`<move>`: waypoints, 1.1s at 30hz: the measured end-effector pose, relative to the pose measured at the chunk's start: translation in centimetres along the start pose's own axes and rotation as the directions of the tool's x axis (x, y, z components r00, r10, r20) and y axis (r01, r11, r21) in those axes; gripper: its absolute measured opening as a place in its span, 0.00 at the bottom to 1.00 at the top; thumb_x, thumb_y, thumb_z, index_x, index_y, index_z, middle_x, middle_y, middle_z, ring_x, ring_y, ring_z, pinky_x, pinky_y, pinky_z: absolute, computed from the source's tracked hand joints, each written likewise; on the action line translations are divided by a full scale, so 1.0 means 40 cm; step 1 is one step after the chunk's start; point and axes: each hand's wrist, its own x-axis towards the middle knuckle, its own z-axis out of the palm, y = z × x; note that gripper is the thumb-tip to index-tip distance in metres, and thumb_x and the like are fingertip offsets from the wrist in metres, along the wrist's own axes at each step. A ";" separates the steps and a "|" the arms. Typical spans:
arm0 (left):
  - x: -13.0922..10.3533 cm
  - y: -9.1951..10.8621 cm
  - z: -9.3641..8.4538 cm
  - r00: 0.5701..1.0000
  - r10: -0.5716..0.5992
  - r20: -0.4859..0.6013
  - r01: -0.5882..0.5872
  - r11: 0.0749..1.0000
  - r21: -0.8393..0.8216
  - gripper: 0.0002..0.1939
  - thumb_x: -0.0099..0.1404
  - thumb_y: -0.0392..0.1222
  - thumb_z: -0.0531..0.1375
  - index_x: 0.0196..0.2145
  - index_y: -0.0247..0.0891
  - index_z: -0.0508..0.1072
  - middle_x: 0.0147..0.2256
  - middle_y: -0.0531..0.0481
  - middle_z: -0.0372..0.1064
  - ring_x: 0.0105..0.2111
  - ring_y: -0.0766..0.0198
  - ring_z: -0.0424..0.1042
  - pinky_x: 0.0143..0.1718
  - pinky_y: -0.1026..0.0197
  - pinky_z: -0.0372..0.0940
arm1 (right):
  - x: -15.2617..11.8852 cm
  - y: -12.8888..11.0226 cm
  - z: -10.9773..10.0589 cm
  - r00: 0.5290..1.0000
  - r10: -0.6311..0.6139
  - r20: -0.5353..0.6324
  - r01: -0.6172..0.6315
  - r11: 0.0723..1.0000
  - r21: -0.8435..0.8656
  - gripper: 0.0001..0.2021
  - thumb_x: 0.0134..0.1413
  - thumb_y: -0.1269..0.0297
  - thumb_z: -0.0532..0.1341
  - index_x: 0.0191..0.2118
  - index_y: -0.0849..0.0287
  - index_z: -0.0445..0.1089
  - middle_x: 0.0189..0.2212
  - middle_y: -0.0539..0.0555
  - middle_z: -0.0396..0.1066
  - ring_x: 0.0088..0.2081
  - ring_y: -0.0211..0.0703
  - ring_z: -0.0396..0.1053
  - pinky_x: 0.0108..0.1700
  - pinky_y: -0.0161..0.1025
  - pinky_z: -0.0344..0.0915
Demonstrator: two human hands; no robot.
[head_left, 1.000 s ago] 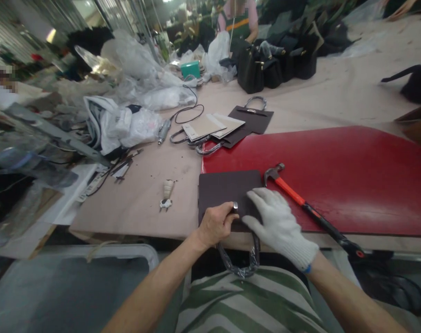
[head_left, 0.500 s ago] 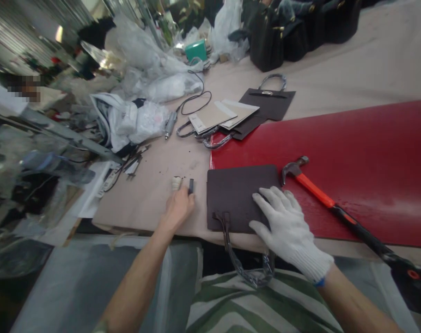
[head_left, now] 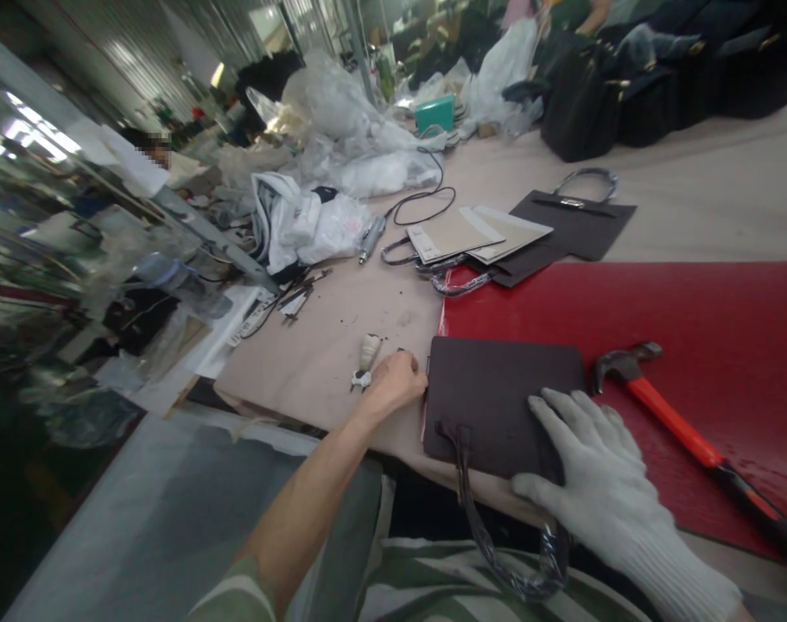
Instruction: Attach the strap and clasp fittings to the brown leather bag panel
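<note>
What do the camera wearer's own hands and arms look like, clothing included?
The left hand is ungloved, its forearm bare up to a green-and-white striped sleeve. The right hand wears a whitish knitted glove with a ribbed cuff; the right sleeve is out of view.

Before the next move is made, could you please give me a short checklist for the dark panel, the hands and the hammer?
1. Right hand gloved and spread on the dark panel: ok.
2. Left hand well away from the panel's left edge: not ok; its fingertips are right at that edge.
3. Left hand's contents identified: cannot tell; the curled fingers hide them.
4. Hammer off the panel: ok; it lies on the red sheet to the right.
5. Plastic-wrapped handle wholly on the table: not ok; it hangs over the near edge.
</note>
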 end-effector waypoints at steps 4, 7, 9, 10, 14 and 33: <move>0.015 0.005 -0.007 0.999 0.031 -0.040 -0.029 0.998 0.046 0.18 0.60 0.35 0.61 0.49 0.32 0.76 0.45 0.29 0.79 0.48 0.41 0.79 0.47 0.51 0.70 | 0.002 -0.009 -0.009 0.997 0.047 0.053 -0.049 0.998 0.029 0.39 0.48 0.49 0.66 0.64 0.64 0.66 0.64 0.66 0.65 0.66 0.73 0.58 0.66 0.69 0.59; 0.018 0.005 -0.007 0.999 0.012 -0.045 -0.011 0.999 0.030 0.17 0.62 0.35 0.61 0.49 0.31 0.76 0.46 0.27 0.78 0.49 0.42 0.78 0.49 0.51 0.69 | 0.002 -0.014 -0.012 0.994 0.072 0.077 -0.075 0.996 0.038 0.39 0.48 0.49 0.67 0.65 0.63 0.66 0.65 0.65 0.64 0.67 0.73 0.57 0.66 0.69 0.58; 0.019 0.003 -0.004 0.999 0.025 -0.033 -0.025 1.000 0.019 0.16 0.64 0.39 0.60 0.49 0.31 0.76 0.48 0.27 0.77 0.50 0.42 0.78 0.50 0.51 0.69 | 0.002 -0.017 -0.014 0.994 0.077 0.078 -0.081 0.996 0.045 0.39 0.47 0.50 0.68 0.65 0.63 0.67 0.65 0.65 0.64 0.66 0.73 0.57 0.66 0.70 0.58; 0.019 0.003 -0.003 0.999 0.042 -0.032 -0.041 0.999 0.027 0.17 0.65 0.41 0.60 0.49 0.30 0.76 0.49 0.26 0.77 0.51 0.42 0.77 0.50 0.51 0.69 | 0.003 -0.018 -0.016 0.994 0.078 0.078 -0.082 0.995 0.050 0.39 0.47 0.50 0.68 0.65 0.63 0.67 0.65 0.65 0.64 0.66 0.73 0.58 0.66 0.69 0.58; 0.021 0.009 -0.003 0.999 0.042 -0.020 -0.041 0.995 0.088 0.16 0.65 0.40 0.61 0.49 0.31 0.77 0.48 0.28 0.77 0.50 0.43 0.78 0.49 0.53 0.70 | 0.006 -0.022 -0.021 0.993 0.090 0.071 -0.095 0.993 0.066 0.39 0.47 0.51 0.69 0.64 0.64 0.68 0.64 0.65 0.65 0.66 0.73 0.58 0.67 0.69 0.57; 0.000 0.001 -0.061 0.995 0.000 -0.097 -0.028 0.956 -0.291 0.06 0.65 0.42 0.56 0.31 0.39 0.67 0.31 0.42 0.77 0.33 0.53 0.80 0.37 0.55 0.74 | 0.001 -0.036 -0.031 0.971 0.174 0.164 -0.203 0.962 0.181 0.41 0.46 0.50 0.72 0.66 0.62 0.68 0.68 0.63 0.60 0.70 0.71 0.52 0.72 0.66 0.48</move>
